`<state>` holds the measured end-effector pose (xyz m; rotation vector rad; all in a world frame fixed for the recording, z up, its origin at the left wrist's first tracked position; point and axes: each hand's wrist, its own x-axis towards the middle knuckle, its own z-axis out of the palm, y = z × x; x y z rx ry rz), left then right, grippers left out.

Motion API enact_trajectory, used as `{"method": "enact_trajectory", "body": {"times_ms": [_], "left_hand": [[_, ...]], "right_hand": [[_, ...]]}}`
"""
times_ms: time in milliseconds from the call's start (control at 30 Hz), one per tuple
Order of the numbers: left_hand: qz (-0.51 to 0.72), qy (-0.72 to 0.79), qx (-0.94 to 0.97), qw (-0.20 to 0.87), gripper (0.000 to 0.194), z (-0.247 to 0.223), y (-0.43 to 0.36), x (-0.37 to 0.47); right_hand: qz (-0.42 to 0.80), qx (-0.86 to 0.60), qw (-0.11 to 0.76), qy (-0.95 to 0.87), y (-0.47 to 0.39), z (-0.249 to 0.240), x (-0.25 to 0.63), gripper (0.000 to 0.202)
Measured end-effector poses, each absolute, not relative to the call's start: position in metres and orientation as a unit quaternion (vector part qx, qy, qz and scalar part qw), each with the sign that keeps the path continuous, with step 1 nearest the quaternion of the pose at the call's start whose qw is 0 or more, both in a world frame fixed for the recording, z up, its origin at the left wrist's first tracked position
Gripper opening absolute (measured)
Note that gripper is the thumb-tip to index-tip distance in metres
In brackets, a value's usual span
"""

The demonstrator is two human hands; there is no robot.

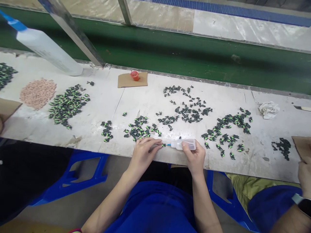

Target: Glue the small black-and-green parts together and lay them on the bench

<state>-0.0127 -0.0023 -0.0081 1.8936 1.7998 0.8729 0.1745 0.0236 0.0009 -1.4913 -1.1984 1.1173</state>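
My left hand (145,151) pinches a small black-and-green piece (163,145) between its fingertips, just above the table's front edge. In my right hand (195,156) is a small translucent bottle (177,144), lying nearly level, its blue tip pointing left and meeting or almost meeting the piece. A pile of black-and-green pieces (139,129) lies just beyond my left hand. Small black parts (190,113) are scattered beyond the bottle. More black-and-green pieces (228,124) spread out to the right of my right hand.
A large white bottle (48,48) leans at the back left, near pinkish parts (38,94) and another green-black pile (66,106). A red cup (134,75) stands on cardboard (125,81). Crumpled paper (269,110) lies right. Another person's hand (305,176) is at the right edge.
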Motion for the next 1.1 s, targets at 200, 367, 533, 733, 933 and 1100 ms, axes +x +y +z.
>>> {"method": "enact_trajectory", "body": {"times_ms": [200, 367, 533, 733, 933, 1100], "left_hand": [[0.31, 0.637, 0.681, 0.183, 0.007, -0.0083, -0.0015, -0.0125], [0.306, 0.64, 0.681, 0.184, 0.007, -0.0072, -0.0015, -0.013], [0.3, 0.643, 0.679, 0.191, 0.007, -0.0067, -0.0015, -0.0133], [0.302, 0.642, 0.68, 0.188, 0.007, -0.0077, -0.0015, -0.0137], [0.299, 0.644, 0.679, 0.189, 0.009, -0.0079, -0.0016, -0.0137], [0.294, 0.647, 0.675, 0.2, 0.01, -0.0062, -0.0011, -0.0139]], "right_hand": [[0.432, -0.611, 0.426, -0.509, 0.0227, -0.0012, 0.175, 0.027], [0.424, -0.609, 0.421, -0.522, 0.0227, -0.0021, 0.1746, 0.029], [0.414, -0.61, 0.425, -0.526, 0.0226, -0.0001, 0.1734, 0.029], [0.416, -0.615, 0.427, -0.515, 0.0205, -0.0021, 0.1744, 0.028], [0.409, -0.616, 0.42, -0.526, 0.0214, -0.0005, 0.1736, 0.029], [0.405, -0.611, 0.421, -0.534, 0.0216, 0.0017, 0.1728, 0.029]]}}
